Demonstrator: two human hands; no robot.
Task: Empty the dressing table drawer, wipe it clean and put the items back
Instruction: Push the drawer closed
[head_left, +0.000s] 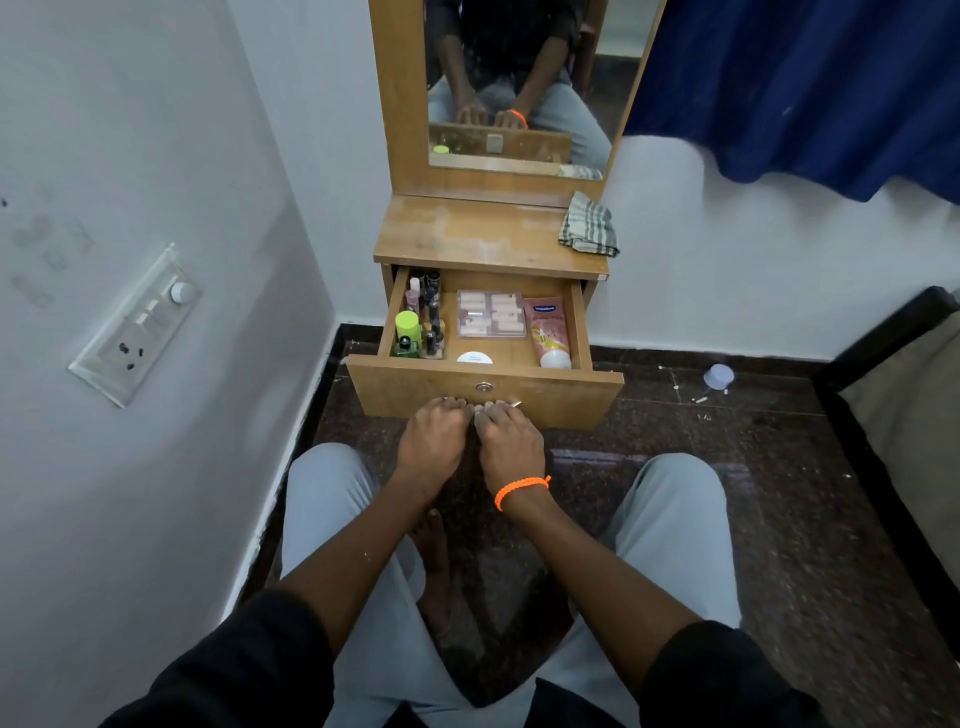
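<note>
The wooden drawer (545, 395) of the dressing table (467, 234) stands pulled out. Inside lie several small bottles (423, 322) at the left, a lime-capped bottle (407, 326), a clear packet of pink pieces (491, 314), a pink tube (548, 332) at the right and a white round lid (474, 357) near the front. My left hand (434, 439) and my right hand (509, 441), with an orange wristband, sit side by side, fingers curled on the handle at the lower edge of the drawer front. A folded checked cloth (589, 231) rests on the tabletop's right corner.
A mirror (519, 88) rises behind the tabletop. A wall with a switch plate (137, 322) is close on the left. A blue curtain (805, 88) hangs at the right, a dark bed edge (883, 353) below it. A small white bottle (718, 376) lies on the dark floor.
</note>
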